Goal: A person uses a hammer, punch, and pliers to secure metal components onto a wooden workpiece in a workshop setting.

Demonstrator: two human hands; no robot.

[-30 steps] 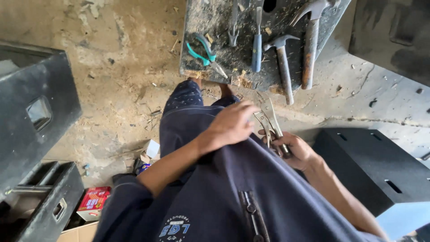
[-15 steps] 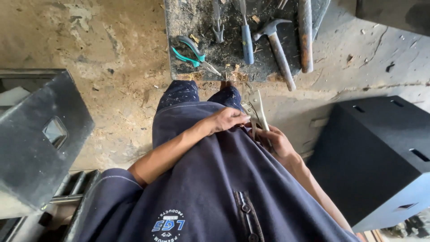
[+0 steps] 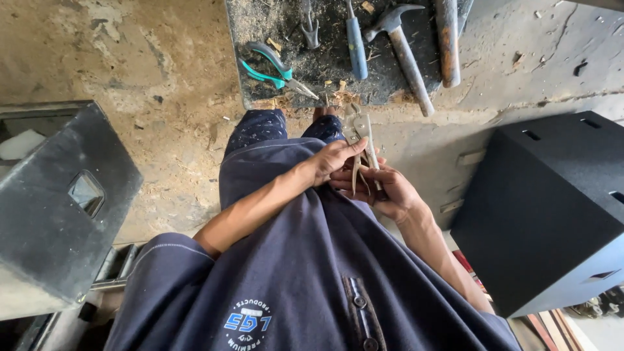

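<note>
Hands meet at the waist: left hand (image 3: 331,162) lies fingers-flat over worn grey locking pliers (image 3: 361,146), right hand (image 3: 383,192) cups the handles from below, jaws pointing away. Ahead, dusty black tray (image 3: 247,78) holds green-handled pliers (image 3: 273,68), blue-handled screwdriver (image 3: 355,40), hammer (image 3: 403,45). Black boxes (image 3: 552,208) flank both sides.

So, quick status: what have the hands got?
Both hands, left and right, grip metal locking pliers. Hammer, green pliers lie beyond. Nothing obstructing.
</note>
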